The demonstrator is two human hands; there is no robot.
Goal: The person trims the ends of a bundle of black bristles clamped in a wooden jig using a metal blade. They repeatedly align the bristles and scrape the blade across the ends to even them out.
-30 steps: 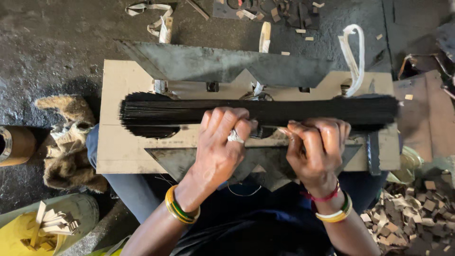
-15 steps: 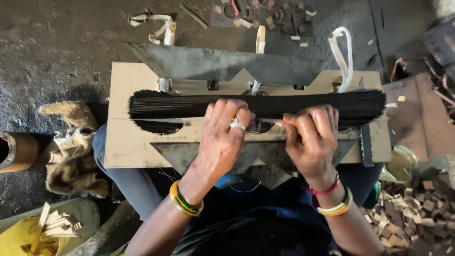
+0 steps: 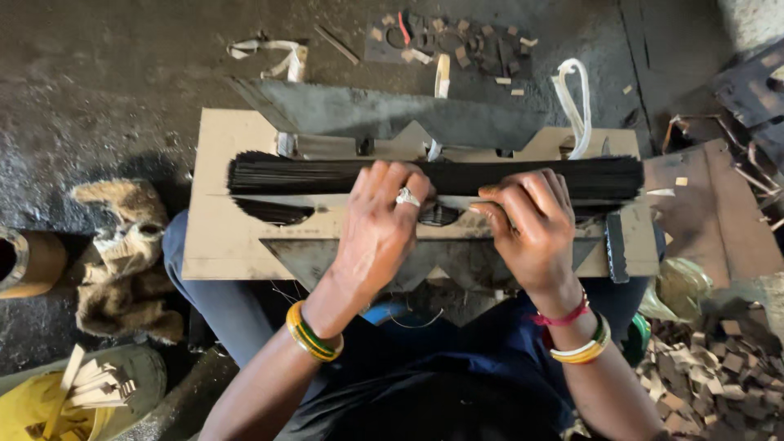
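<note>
A long bundle of thin black sticks (image 3: 294,174) lies crosswise on a cardboard board (image 3: 220,237) resting on my lap. My left hand (image 3: 380,229), with a ring on one finger, presses flat on the middle of the bundle with fingers together. My right hand (image 3: 531,220) rests beside it on the bundle, fingers curled over the sticks. Between the two hands a small dark clump of sticks (image 3: 439,215) shows. A thinner loose layer of black sticks (image 3: 273,212) lies just below the bundle's left end.
A grey sheet (image 3: 384,114) lies behind the board. White cloth loops (image 3: 576,102) lie at the back. A furry rag (image 3: 122,253) and a brown cylinder (image 3: 28,261) sit left. Yellow container with wood slips (image 3: 73,400) is bottom left; wood chips (image 3: 719,359) are piled right.
The view has shifted slightly. Both hands stay on the bundle; my right hand's fingers have flattened over the sticks and the bundle sits a little more even.
</note>
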